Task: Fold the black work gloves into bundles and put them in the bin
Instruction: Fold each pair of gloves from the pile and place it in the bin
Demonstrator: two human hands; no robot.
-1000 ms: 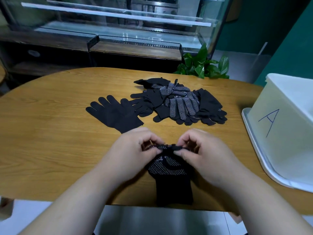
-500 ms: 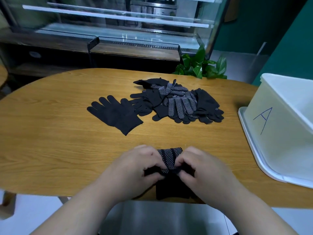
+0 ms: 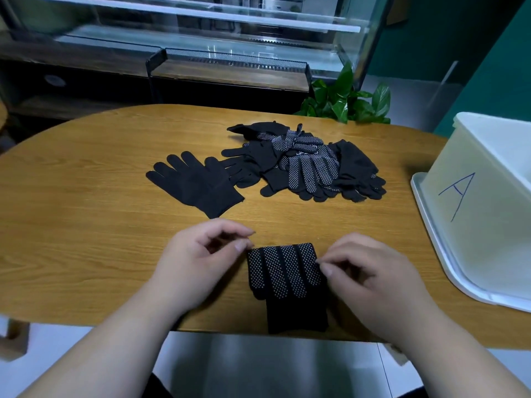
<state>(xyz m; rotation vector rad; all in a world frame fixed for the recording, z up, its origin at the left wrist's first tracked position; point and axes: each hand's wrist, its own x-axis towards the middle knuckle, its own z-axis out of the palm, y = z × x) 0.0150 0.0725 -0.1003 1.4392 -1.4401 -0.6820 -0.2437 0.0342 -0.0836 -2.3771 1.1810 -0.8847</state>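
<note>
Moved: both hands, which half a second ago were pressed together over the work, now sit to either side of it.

Item 1, folded glove (image 3: 283, 271): lies at the near edge of the tabletop (image 3: 86, 211), between the hands. Its fingers are turned back over the palm, dotted side up, where earlier only a small dotted strip showed between the knuckles. The plain cuff points at the person and reaches the table's edge. Whether it is one glove or a pair laid together cannot be told.

Item 2, left hand (image 3: 201, 262): fingers loosely curled, holding nothing, thumb just beside the glove's far left corner.

Item 3, right hand (image 3: 373, 277): fingertips at the glove's right edge. Whether they pinch the fabric or only touch it cannot be told.

Item 4, flat glove (image 3: 195, 183) and loose gloves (image 3: 310, 168): unfolded, further back on the tabletop, well apart from the hands.

Item 5, bin (image 3: 488, 211): white, marked A, at the right end of the tabletop. Its inside is not visible from here.

Judgement: the first fold looks laid and released. The cuff is not yet rolled or tucked, so this bundle is unfinished, and most of the gloves are untouched.
</note>
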